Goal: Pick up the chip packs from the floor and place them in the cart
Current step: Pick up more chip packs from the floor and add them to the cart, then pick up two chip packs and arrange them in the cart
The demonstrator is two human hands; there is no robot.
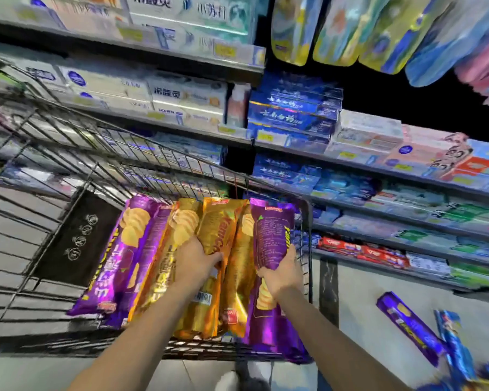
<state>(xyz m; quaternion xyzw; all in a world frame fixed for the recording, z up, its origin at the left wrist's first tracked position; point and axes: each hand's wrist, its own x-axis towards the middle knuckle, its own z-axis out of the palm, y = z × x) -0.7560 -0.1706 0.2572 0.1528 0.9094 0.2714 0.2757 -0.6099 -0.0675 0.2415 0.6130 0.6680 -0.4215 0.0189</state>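
Note:
A black wire cart fills the left and middle of the view. Several long chip packs lie side by side in its near end: a purple one at the left and gold ones in the middle. My left hand grips an orange-gold pack among them. My right hand holds a purple pack at the cart's right side. On the floor at the lower right lie another purple pack and a blue pack.
Store shelves stacked with toothpaste boxes run behind and to the right of the cart. Hanging bags show at the top right. A dark mat lies in the cart's bottom. Grey floor lies to the cart's right.

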